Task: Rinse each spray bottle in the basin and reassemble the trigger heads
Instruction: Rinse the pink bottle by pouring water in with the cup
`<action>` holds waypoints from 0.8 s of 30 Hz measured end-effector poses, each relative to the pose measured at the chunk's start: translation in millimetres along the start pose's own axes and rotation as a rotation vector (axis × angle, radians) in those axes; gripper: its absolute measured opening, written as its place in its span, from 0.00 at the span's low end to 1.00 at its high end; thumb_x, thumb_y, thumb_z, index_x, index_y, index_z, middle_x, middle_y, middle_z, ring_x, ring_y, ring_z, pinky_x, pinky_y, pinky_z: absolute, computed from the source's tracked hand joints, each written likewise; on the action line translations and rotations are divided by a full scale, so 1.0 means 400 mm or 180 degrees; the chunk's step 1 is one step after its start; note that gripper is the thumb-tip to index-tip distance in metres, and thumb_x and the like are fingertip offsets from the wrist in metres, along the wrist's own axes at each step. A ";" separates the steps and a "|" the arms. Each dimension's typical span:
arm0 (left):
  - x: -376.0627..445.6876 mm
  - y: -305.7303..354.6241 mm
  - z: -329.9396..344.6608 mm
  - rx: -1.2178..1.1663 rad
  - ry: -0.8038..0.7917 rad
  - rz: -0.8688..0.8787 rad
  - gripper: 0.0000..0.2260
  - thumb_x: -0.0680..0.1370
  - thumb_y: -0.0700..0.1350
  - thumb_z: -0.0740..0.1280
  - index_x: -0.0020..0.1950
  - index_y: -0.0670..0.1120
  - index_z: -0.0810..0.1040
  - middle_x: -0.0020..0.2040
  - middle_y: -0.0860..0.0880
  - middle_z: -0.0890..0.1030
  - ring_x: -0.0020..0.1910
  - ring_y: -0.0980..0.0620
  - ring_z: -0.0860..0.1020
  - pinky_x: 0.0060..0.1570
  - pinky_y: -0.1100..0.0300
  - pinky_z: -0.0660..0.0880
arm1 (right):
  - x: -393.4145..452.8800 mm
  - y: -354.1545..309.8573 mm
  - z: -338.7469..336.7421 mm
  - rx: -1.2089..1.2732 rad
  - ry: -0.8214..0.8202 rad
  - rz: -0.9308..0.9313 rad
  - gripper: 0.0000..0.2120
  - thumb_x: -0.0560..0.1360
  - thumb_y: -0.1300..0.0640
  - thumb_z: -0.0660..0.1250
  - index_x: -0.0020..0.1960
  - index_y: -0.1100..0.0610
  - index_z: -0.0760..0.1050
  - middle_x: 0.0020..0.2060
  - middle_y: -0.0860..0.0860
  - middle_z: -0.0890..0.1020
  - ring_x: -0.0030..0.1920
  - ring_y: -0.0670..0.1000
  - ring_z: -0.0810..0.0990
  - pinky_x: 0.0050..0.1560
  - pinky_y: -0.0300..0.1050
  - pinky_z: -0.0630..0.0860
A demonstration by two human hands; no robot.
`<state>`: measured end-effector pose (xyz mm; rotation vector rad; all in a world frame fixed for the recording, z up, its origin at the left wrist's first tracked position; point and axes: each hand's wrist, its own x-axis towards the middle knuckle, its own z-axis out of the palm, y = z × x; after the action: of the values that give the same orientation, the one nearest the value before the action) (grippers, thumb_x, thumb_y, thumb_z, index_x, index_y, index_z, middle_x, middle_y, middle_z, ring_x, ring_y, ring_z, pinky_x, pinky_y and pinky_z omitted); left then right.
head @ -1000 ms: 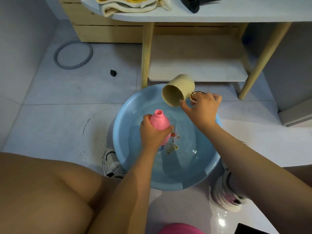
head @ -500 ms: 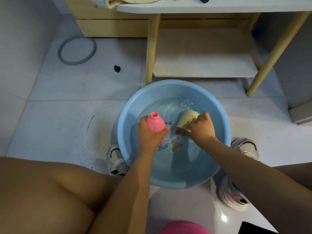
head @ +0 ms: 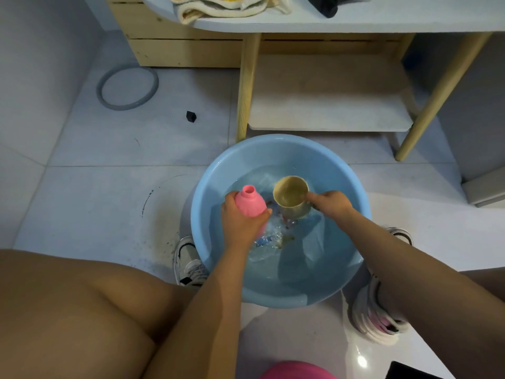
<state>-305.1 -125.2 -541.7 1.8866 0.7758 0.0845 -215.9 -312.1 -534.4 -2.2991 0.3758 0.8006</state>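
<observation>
A pink spray bottle (head: 250, 201) without its trigger head stands tilted over the water, its open neck pointing up. My left hand (head: 240, 224) grips its body from the near side. A beige cup (head: 291, 196) with water inside is held upright just right of the bottle, above the water. My right hand (head: 329, 204) holds the cup by its handle side. Both are inside the light blue basin (head: 216, 176), which holds water with small coloured bits on its bottom.
A wooden-legged table (head: 246, 86) with a low shelf stands just behind the basin, a towel (head: 224, 6) and a black object (head: 326, 6) on top. A grey ring (head: 127, 87) and small black piece (head: 191, 116) lie on the floor. A pink object (head: 297, 370) sits near me.
The cup went from tilted above the basin's rim down into the water, and now comes up upright with water in it beside the bottle. My left hand has kept hold of the bottle.
</observation>
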 end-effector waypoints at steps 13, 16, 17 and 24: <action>-0.006 0.029 0.038 0.0238 -0.0232 0.0281 0.34 0.59 0.51 0.80 0.60 0.50 0.69 0.57 0.50 0.74 0.54 0.48 0.74 0.49 0.56 0.73 | -0.040 -0.099 -0.039 0.0884 0.0548 -0.1013 0.27 0.70 0.45 0.70 0.26 0.52 0.55 0.19 0.45 0.58 0.27 0.48 0.57 0.31 0.44 0.56; -0.008 0.039 0.044 0.0223 -0.0208 0.0382 0.33 0.59 0.51 0.80 0.59 0.49 0.70 0.56 0.50 0.74 0.53 0.49 0.74 0.49 0.56 0.74 | -0.057 -0.115 -0.035 0.0796 0.0840 -0.1320 0.26 0.71 0.46 0.70 0.27 0.52 0.55 0.19 0.46 0.60 0.28 0.49 0.59 0.40 0.46 0.60; -0.009 0.042 0.046 0.0225 -0.0225 0.0399 0.33 0.59 0.51 0.80 0.60 0.49 0.70 0.56 0.50 0.74 0.53 0.49 0.74 0.48 0.56 0.73 | -0.064 -0.121 -0.034 0.0734 0.0964 -0.1433 0.26 0.71 0.47 0.70 0.27 0.53 0.56 0.20 0.47 0.60 0.29 0.50 0.59 0.42 0.47 0.61; -0.008 0.044 0.046 0.0244 -0.0210 0.0460 0.34 0.60 0.51 0.81 0.60 0.49 0.69 0.56 0.52 0.73 0.54 0.51 0.74 0.47 0.59 0.72 | -0.088 -0.144 -0.037 0.0170 0.1467 -0.1987 0.24 0.69 0.41 0.65 0.26 0.54 0.58 0.21 0.47 0.60 0.26 0.50 0.61 0.44 0.44 0.56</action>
<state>-292.0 -146.2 -534.3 2.0069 0.6049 0.0835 -210.1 -277.9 -474.4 -2.3325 -0.1321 -0.0486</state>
